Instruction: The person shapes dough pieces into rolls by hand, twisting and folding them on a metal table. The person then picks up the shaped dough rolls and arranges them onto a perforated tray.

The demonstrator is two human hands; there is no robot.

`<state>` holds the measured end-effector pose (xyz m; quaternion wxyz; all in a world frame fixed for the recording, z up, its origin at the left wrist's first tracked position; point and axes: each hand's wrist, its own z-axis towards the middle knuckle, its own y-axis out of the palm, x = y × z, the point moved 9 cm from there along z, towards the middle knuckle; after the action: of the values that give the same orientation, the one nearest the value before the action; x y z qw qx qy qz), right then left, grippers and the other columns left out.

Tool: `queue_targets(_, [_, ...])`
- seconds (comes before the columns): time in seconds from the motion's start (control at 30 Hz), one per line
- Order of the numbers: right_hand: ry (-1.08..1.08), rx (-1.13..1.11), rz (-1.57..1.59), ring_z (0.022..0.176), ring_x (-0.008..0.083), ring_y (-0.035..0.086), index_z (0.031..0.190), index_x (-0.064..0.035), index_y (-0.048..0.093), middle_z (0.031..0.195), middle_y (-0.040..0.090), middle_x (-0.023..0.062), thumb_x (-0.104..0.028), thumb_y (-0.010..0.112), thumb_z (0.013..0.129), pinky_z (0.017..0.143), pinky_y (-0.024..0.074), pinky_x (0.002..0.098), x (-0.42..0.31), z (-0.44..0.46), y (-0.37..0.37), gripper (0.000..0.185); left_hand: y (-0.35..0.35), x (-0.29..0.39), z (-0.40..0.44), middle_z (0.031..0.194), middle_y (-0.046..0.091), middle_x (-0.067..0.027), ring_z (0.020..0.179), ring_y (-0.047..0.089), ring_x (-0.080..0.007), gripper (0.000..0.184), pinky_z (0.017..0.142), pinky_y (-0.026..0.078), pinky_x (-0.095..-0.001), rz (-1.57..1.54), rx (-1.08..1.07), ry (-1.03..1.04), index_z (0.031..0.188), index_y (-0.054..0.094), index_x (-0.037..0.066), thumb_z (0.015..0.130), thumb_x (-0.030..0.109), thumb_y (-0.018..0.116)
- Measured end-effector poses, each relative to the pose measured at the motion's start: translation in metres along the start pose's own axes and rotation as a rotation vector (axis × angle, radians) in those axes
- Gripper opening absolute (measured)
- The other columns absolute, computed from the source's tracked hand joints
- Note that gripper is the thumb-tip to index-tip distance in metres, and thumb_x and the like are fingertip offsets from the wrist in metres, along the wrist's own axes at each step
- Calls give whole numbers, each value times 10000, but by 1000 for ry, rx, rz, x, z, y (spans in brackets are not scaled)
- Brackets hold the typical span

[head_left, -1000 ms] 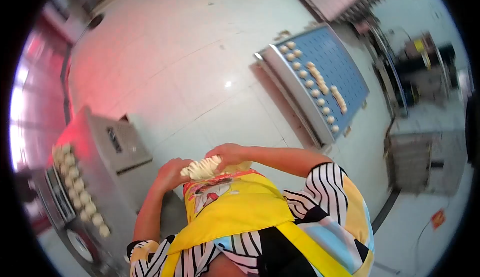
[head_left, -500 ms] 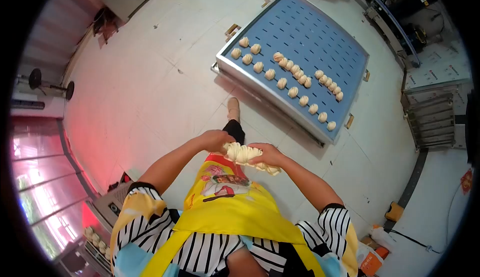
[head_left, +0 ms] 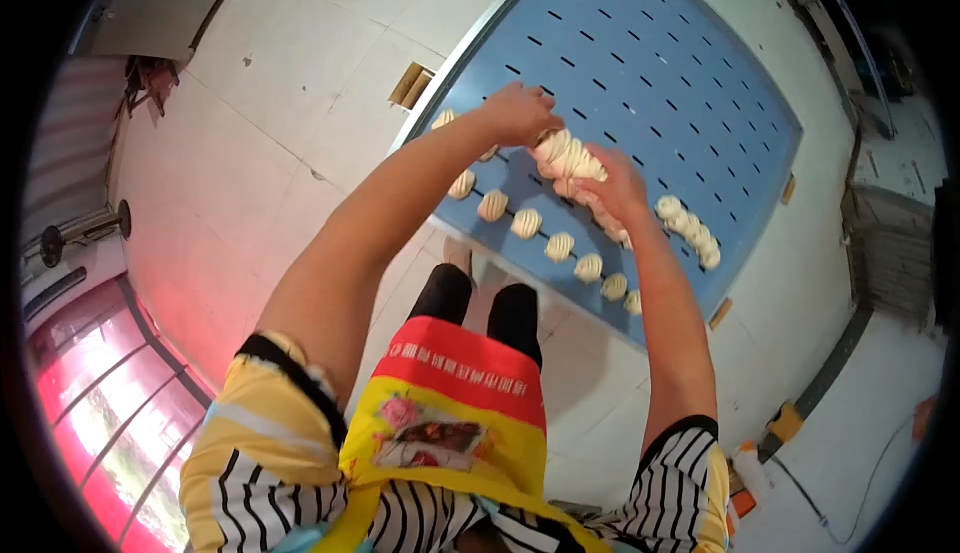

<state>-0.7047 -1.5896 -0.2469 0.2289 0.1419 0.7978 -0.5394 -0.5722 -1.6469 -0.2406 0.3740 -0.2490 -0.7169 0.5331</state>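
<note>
Over the blue slotted tray [head_left: 640,43], I hold a short row of pale, ridged dough rolls [head_left: 570,156] between both hands. My left hand [head_left: 522,113] has its fingers closed at the row's far-left end, partly hidden by the wrist. My right hand [head_left: 616,189] grips the other end, with the thumb along the near side. Directly beneath or beside it, another row of dough rolls [head_left: 603,217] lies on the tray, partly covered by my right hand. Single dough rolls [head_left: 526,223] sit spaced along the tray's near edge.
Another joined cluster of dough rolls [head_left: 688,231] lies on the tray's right part. Wooden handles [head_left: 409,85] stick out from the tray's sides. Metal equipment [head_left: 160,3] stands at upper left, and a yellow block [head_left: 787,421] is on the floor at right.
I have stepped up to the tray. Both hands moved forward from in front of my apron to above the tray, carrying the row of dough rolls.
</note>
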Motion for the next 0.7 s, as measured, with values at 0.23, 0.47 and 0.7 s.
queue_targets(0.23, [-63, -26, -167, 1225, 336, 381, 1379, -289, 324, 1354, 407, 104, -292, 733, 709, 957, 375, 445, 99, 127, 87, 785, 124, -96, 67, 1381, 372, -52, 1289, 329, -275, 809, 1012, 291, -515, 77, -84, -255, 1370, 327, 299, 678, 257, 745])
queue_targets(0.47, [14, 133, -130, 1286, 326, 316, 1386, -174, 314, 1400, 345, 138, -281, 728, 720, 1038, 257, 460, 98, 108, 79, 792, 111, -86, 9, 1453, 253, -91, 1345, 219, -323, 950, 1032, 228, -584, -133, 275, -368, 1402, 252, 271, 616, 252, 785])
queue_targets(0.7, [249, -91, 613, 1107, 229, 489, 1283, 15, 414, 1222, 503, 138, -186, 686, 777, 955, 377, 342, -6, -85, 122, 608, 94, -34, -289, 1259, 445, -194, 1149, 456, -349, 625, 954, 395, -385, -792, 424, -912, 1300, 407, 71, 745, 142, 686])
